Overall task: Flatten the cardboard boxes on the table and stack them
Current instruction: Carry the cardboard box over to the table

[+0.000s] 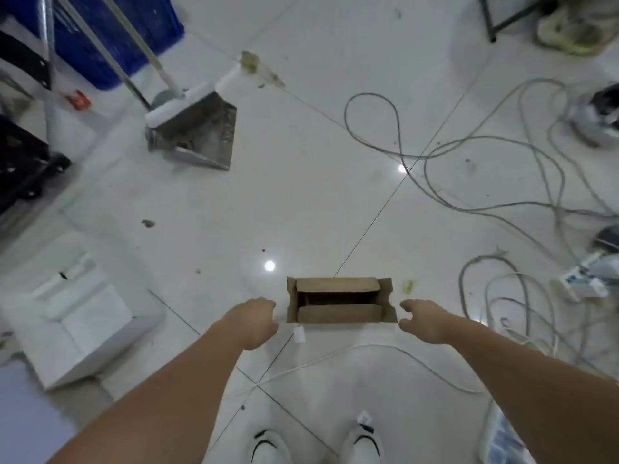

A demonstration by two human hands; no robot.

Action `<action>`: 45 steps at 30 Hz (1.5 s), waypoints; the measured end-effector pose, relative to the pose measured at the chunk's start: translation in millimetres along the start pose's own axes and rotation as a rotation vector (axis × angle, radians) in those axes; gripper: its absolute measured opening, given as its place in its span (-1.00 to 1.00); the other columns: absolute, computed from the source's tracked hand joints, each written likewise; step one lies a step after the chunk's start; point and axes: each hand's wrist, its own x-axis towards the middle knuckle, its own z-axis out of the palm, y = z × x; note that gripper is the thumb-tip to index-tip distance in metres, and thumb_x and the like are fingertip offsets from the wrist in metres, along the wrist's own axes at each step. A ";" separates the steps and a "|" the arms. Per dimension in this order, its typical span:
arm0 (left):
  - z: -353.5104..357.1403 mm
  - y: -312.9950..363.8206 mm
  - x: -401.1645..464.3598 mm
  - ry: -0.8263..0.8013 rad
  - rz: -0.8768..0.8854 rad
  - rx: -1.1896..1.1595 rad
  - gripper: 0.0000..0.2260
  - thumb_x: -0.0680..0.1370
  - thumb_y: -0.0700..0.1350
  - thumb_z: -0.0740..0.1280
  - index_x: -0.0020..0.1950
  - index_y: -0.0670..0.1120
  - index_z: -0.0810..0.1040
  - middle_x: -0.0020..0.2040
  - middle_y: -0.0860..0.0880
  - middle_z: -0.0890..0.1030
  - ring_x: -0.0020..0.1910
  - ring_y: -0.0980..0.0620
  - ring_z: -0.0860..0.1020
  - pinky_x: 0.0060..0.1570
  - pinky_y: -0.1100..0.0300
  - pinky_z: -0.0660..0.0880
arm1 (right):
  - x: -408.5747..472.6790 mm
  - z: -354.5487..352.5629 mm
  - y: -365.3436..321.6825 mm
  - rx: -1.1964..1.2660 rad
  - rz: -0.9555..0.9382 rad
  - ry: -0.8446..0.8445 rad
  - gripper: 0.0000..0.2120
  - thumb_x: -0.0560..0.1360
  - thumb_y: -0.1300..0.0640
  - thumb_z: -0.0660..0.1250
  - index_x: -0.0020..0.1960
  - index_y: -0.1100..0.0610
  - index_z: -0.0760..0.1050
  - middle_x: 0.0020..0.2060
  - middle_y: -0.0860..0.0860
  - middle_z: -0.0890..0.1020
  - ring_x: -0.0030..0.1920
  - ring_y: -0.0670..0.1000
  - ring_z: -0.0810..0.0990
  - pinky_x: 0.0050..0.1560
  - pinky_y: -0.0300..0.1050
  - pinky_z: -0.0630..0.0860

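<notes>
Head view: a small brown cardboard box (341,300) is seen low in the middle of the frame, on the white floor (301,195), not yet flat. Its top flaps are partly open. The left hand (258,324) and right hand (422,318) are held at each side, fingers loosely curled, holding nothing, likely ready to grab it.

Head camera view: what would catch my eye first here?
Two bare arms reach down toward a small open cardboard box on the tiled floor, the left hand and right hand either side of it, not touching. A dustpan stands upper left; grey cables sprawl at right.
</notes>
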 end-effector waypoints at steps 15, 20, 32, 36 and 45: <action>-23.7 11.2 -16.4 0.266 0.145 -0.539 -0.74 0.74 0.02 0.12 0.43 0.09 0.40 0.33 0.12 0.50 0.31 0.08 0.47 0.28 0.15 0.41 | -18.1 -18.5 -56.9 0.821 -0.209 0.228 -0.58 0.59 -0.05 0.38 0.42 -0.07 0.44 0.22 -0.22 0.59 0.23 -0.20 0.54 0.12 -0.30 0.44; -159.7 58.5 -119.0 0.493 0.045 -0.849 -0.75 0.73 0.17 0.03 0.25 0.15 0.44 0.12 0.26 0.53 0.07 0.27 0.50 -0.02 0.47 0.34 | -135.2 -134.3 -119.2 1.004 -0.260 0.334 -0.53 0.55 -0.29 0.27 0.38 -0.12 0.41 0.19 -0.24 0.58 0.17 -0.20 0.57 0.09 -0.25 0.50; -556.7 158.1 -421.3 0.804 0.400 -1.175 -0.52 0.57 0.33 0.32 0.37 0.21 0.24 0.35 0.11 0.46 0.25 0.17 0.52 0.10 0.19 0.49 | -472.8 -460.7 -233.5 1.126 -0.585 0.609 -0.29 0.29 -0.52 0.36 0.34 -0.26 0.35 0.28 -0.10 0.41 0.22 -0.12 0.54 0.14 -0.13 0.55; -640.4 178.6 -501.8 0.818 0.524 -1.063 -0.28 0.38 0.50 0.34 0.44 0.37 0.14 0.41 0.13 0.35 0.35 0.09 0.45 0.35 -0.07 0.48 | -554.7 -537.5 -248.7 1.183 -0.698 0.604 -0.19 0.28 -0.46 0.47 0.40 -0.13 0.35 0.34 -0.03 0.48 0.26 -0.02 0.58 0.26 0.06 0.56; -767.7 242.3 -516.5 0.911 0.638 -1.047 -0.28 0.42 0.53 0.26 0.49 0.60 -0.02 0.37 0.04 0.28 0.28 0.08 0.42 0.28 -0.03 0.43 | -612.6 -665.1 -245.5 1.218 -0.909 0.719 -0.25 0.37 -0.33 0.45 0.48 -0.19 0.30 0.23 -0.13 0.63 0.17 -0.07 0.65 0.10 -0.07 0.62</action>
